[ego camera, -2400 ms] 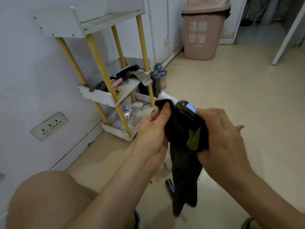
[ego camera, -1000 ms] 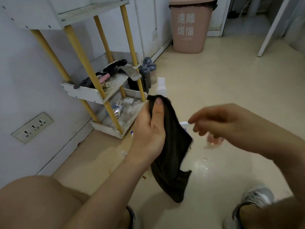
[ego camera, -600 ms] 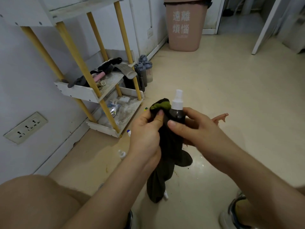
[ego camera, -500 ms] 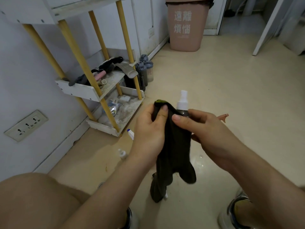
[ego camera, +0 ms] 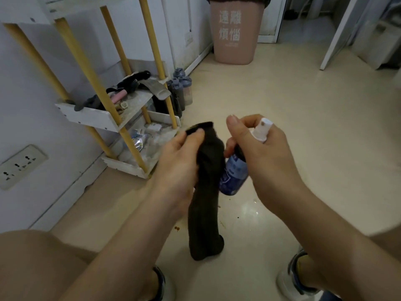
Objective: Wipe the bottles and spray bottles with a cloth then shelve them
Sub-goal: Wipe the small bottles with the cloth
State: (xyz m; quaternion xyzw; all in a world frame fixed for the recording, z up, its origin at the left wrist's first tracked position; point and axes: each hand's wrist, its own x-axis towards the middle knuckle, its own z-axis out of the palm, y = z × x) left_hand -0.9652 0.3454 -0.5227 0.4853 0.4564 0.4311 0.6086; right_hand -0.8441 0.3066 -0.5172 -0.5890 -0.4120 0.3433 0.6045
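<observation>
A dark cloth [ego camera: 206,203] is pinched at its top edge between the thumb and fingers of the left hand [ego camera: 180,161] and hangs straight down above the floor [ego camera: 303,127]. Just beside it, a small spray bottle [ego camera: 234,174] with a blue label and a white nozzle [ego camera: 261,131] is gripped by the right hand [ego camera: 267,157], whose fingers are curled round its neck. The bottle is tilted with its base toward the cloth; whether the two touch cannot be told. Much of the bottle's upper body is hidden by the right thumb and fingers. Behind the hands, a white shelf rack [ego camera: 91,118] on yellow posts is set against the wall. Its middle shelf is crowded with dark items and a pink tube [ego camera: 119,97], and its bottom shelf is littered with foil packets [ego camera: 138,142]. Grey bottles [ego camera: 182,88] are stood on the floor at the rack's far right corner. A pink bin [ego camera: 235,33] is placed further along the wall, and a wall socket [ego camera: 21,166] is seen at the left
</observation>
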